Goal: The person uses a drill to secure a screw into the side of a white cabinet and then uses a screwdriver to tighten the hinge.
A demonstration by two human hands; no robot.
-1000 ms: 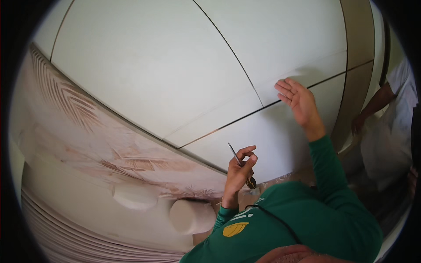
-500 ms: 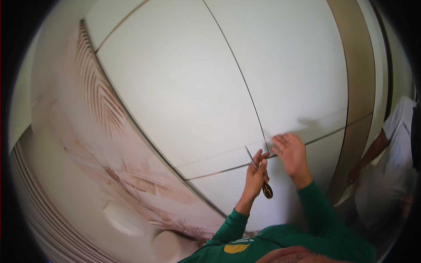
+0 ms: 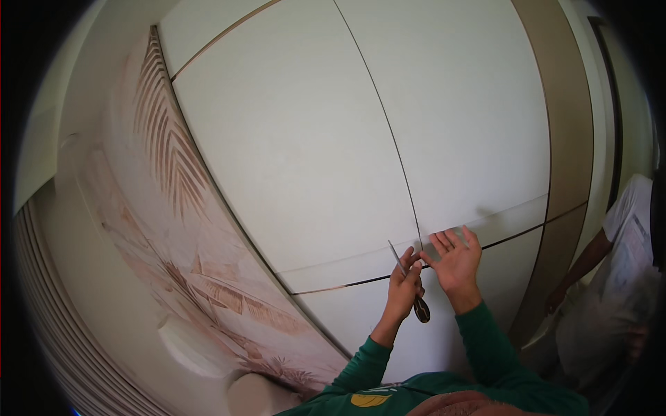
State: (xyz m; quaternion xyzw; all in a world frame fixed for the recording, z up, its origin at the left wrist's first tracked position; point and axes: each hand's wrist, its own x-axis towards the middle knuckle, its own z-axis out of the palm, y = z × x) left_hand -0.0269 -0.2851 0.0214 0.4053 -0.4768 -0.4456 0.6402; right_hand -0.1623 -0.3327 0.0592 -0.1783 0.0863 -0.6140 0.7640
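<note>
My left hand (image 3: 400,292) is closed around a screwdriver (image 3: 422,310). Its dark handle with yellow marks sticks out below the hand, and the thin metal shaft points up and to the left. Beside it, my right hand (image 3: 458,267) is open, fingers spread, with nothing in it. Its thumb is close to the left hand's fingertips. Both hands are in front of the lower corners of two tall white panels, the left panel (image 3: 291,152) and the right panel (image 3: 465,111), where a narrow dark vertical gap meets a horizontal one.
A brown vertical strip (image 3: 565,125) borders the panels on the right. Another person (image 3: 610,270) in a light shirt stands at the far right. Leaf-patterned wall covering (image 3: 173,159) runs along the left, with striped curtains (image 3: 52,305) and a white rounded object (image 3: 191,347) beyond.
My right hand has lowered slightly and moved left, its fingers spreading and thumb coming close to my left hand. The left hand keeps the screwdriver. The whole view has shifted a little.
</note>
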